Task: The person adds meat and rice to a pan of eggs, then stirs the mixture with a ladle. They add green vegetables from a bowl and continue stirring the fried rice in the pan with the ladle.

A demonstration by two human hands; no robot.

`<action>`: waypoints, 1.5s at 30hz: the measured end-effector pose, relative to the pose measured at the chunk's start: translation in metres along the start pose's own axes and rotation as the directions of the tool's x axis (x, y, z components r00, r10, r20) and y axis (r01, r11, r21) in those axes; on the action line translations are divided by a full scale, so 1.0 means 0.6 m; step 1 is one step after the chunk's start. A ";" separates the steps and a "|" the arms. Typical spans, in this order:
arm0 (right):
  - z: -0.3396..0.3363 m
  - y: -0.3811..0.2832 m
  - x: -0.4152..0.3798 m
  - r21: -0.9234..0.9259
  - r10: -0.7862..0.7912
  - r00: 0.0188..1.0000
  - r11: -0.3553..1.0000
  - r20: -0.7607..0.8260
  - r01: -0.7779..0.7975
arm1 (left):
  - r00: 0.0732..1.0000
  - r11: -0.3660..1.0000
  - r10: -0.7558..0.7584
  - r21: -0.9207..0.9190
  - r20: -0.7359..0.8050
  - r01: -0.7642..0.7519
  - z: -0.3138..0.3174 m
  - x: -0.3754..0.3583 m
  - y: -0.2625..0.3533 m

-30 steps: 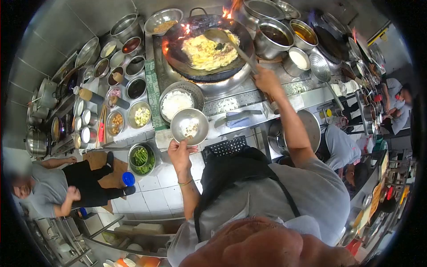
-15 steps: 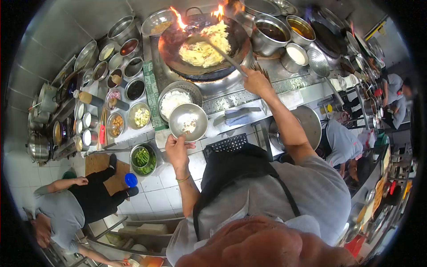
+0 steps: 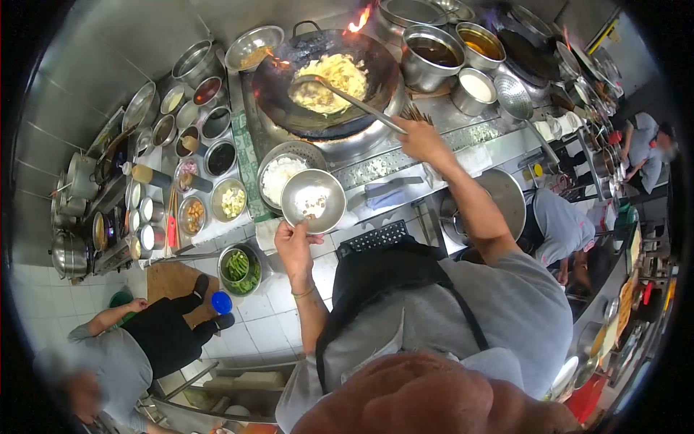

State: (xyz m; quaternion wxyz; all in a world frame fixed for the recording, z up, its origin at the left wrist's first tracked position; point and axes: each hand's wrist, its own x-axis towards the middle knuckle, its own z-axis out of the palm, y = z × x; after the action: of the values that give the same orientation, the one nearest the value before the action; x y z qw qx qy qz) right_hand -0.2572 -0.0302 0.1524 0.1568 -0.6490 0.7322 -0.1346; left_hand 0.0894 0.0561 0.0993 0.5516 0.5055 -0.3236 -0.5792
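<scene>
My right hand (image 3: 423, 139) is closed around the handle of a metal ladle (image 3: 354, 101), whose bowl rests in yellow scrambled egg inside a large dark wok (image 3: 275, 101). Small flames show at the wok's rim. My left hand (image 3: 295, 249) pinches the near rim of a steel bowl (image 3: 334, 206) with small brown and white bits at its bottom. That bowl hangs at the counter's front edge, overlapping a perforated strainer (image 3: 314, 154) that holds white rice (image 3: 283, 173).
Sauce pots (image 3: 432, 54) and a skimmer (image 3: 515, 98) stand right of the wok. Ingredient tins (image 3: 220, 157) and a squeeze bottle (image 3: 148, 175) fill the left. Below is a pot of green vegetables (image 3: 238, 267). One person sits at lower left; others are at right.
The ladle's bowl has come down into the egg, and the egg mass looks more compact. Flames at the wok are smaller. The view has shifted slightly, and my left hand still holds the bowl.
</scene>
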 end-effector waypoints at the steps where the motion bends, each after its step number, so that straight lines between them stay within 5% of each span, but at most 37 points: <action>1: -0.021 0.012 -0.021 0.017 -0.011 1.000 1.000 0.014 0.011 | 1.000 1.000 0.010 0.002 -0.018 -0.010 -0.002 0.001 -0.001; 7: 0.010 0.029 0.021 -0.059 0.145 0.985 0.987 -0.093 -0.151 | 0.998 0.999 0.000 -0.041 -0.069 -0.003 -0.022 -0.002 -0.024; 11: 0.014 -0.028 0.031 -0.031 0.108 0.994 0.994 0.010 -0.108 | 1.000 0.999 -0.003 -0.033 -0.010 0.003 -0.007 -0.002 -0.015; 14: -0.021 0.030 -0.026 0.024 -0.017 1.000 1.000 0.018 0.016 | 1.000 0.999 0.013 -0.042 -0.024 -0.014 -0.004 -0.008 -0.011; 17: -0.043 0.078 -0.044 0.000 0.028 0.999 1.000 -0.041 -0.028 | 0.998 0.998 0.014 -0.060 -0.069 -0.018 -0.011 -0.009 -0.022; 22: 0.024 0.000 0.051 -0.096 0.175 0.984 0.979 -0.042 -0.178 | 0.999 0.999 -0.032 -0.035 -0.002 0.032 0.006 -0.001 -0.033; 27: -0.026 0.005 -0.009 -0.070 0.061 0.997 0.996 0.049 -0.058 | 0.995 0.999 -0.003 -0.033 0.098 0.006 0.033 0.000 -0.016; 34: -0.001 0.048 0.027 -0.072 0.145 0.982 0.985 -0.117 -0.154 | 0.998 0.999 -0.041 -0.021 0.046 0.042 0.032 -0.005 -0.025; 38: 0.011 -0.016 0.038 -0.084 0.088 0.996 0.992 -0.025 -0.089 | 0.989 0.998 -0.066 0.024 0.131 0.063 0.052 0.001 -0.026; 42: -0.030 0.055 -0.014 -0.013 0.017 1.000 1.000 -0.002 -0.017 | 0.987 1.000 -0.018 -0.015 0.159 0.021 0.053 -0.004 -0.030; 45: -0.060 0.072 -0.031 -0.060 0.151 0.988 0.987 -0.020 -0.152 | 0.995 0.999 -0.016 -0.026 0.099 0.019 0.051 -0.010 -0.034</action>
State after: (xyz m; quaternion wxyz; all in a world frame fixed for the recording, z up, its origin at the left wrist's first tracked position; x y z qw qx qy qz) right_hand -0.3091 -0.0067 0.1687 0.1410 -0.5951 0.7842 -0.1048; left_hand 0.0532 0.0602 0.0905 0.5367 0.4717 -0.3382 -0.6125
